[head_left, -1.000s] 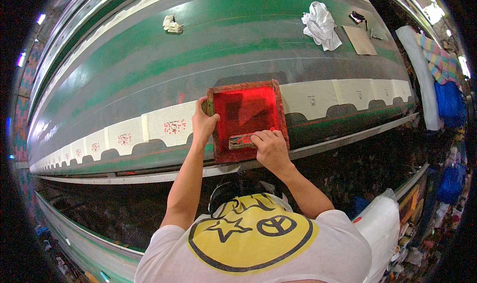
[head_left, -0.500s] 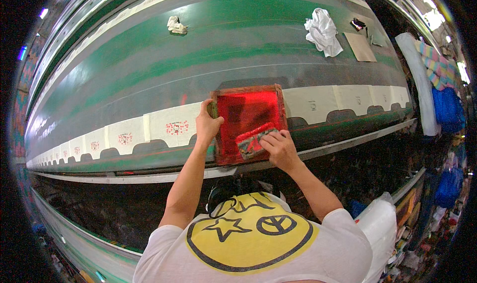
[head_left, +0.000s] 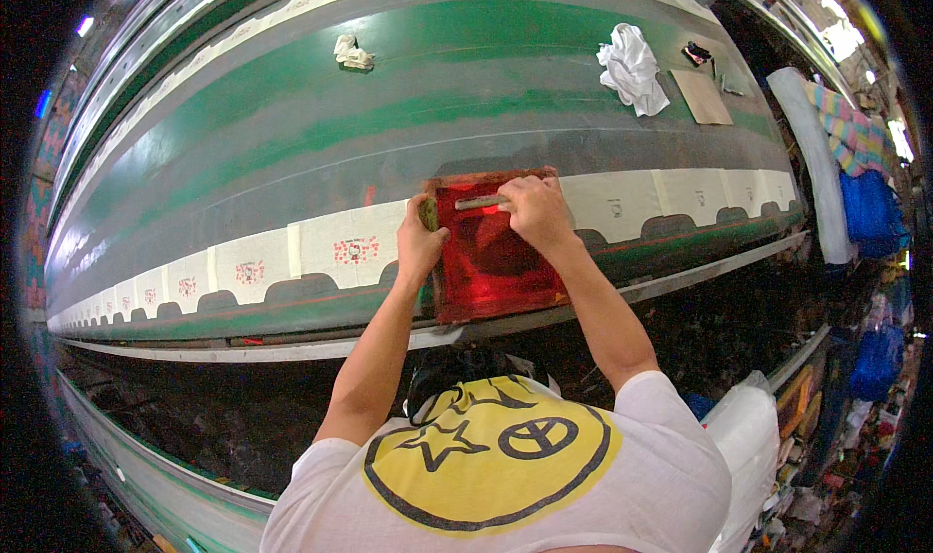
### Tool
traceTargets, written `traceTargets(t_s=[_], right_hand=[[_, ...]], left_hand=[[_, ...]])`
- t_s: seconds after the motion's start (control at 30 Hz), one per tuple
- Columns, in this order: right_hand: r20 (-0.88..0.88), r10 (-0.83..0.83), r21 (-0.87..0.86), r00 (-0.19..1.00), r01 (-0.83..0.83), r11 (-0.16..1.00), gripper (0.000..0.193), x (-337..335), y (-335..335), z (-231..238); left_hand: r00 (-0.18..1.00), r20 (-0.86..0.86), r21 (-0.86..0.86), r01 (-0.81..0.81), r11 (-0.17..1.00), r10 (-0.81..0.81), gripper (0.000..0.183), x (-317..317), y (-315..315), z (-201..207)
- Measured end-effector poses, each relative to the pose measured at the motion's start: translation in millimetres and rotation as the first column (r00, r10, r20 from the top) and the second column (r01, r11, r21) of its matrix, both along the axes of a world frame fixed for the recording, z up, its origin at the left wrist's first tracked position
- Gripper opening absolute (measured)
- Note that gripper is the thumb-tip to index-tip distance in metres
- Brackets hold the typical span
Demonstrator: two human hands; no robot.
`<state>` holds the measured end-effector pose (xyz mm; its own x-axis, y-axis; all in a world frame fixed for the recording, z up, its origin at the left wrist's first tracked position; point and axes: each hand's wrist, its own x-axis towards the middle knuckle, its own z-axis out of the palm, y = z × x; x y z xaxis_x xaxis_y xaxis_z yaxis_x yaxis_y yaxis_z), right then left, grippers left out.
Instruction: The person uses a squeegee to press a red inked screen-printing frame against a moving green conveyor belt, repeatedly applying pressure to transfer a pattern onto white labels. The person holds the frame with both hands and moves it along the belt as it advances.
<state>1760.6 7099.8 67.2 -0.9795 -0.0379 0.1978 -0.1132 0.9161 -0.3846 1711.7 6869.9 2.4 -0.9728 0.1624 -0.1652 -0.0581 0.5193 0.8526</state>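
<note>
A square screen-printing frame [head_left: 496, 279] with red ink on its mesh lies over the strip of pale cloth at the table's near edge. My left hand [head_left: 420, 246] grips its left side, thumb over the inner edge. Inside the frame, near its far side, my right hand [head_left: 537, 215] holds a squeegee [head_left: 477, 203] by its right part; the hand hides the rest of it. To the left, pale cloth pieces [head_left: 357, 252] carry a small figure with red marks around it. Pieces to the right [head_left: 616, 206] show only a small dark print.
The long green and grey table [head_left: 321, 155] stretches to both sides. Farther back lie a small pale cloth bundle [head_left: 353, 53], a crumpled white cloth [head_left: 633, 70] and a brown board [head_left: 702, 97]. A metal rail [head_left: 671, 282] runs along the near edge. Blue bags [head_left: 874, 213] sit at right.
My right hand has moved the squeegee from the near side of the frame to its far side. My left hand has kept its grip on the frame's left side.
</note>
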Motion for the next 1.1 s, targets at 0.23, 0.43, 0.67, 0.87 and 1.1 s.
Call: traceTargets(t_s=[0.23,0.43,0.67,0.87,1.1], right_hand=[[-0.103,-0.019,0.12,0.994,0.032,0.992,0.019,48,-7,-36],[-0.097,0.009,0.085,0.995,-0.001,0.996,0.024,123,-25,-18],[-0.099,0.039,0.061,0.994,-0.033,0.998,0.02,120,11,-8],[-0.094,0.028,0.075,0.995,-0.021,0.997,0.025,141,103,8],[-0.085,-0.002,0.098,0.996,0.011,0.995,0.019,165,202,0]], left_hand=[[1.0,-0.017,-0.006,0.001,1.0,-0.001,0.071,1,5,4],[0.999,-0.001,-0.027,-0.044,0.999,0.044,0.069,4,7,3],[0.997,0.02,0.095,-0.082,0.992,0.08,0.07,9,30,14],[0.994,-0.022,0.246,-0.102,0.964,0.111,0.071,28,119,-7],[0.996,-0.02,0.093,-0.09,0.992,0.092,0.07,61,229,9]])
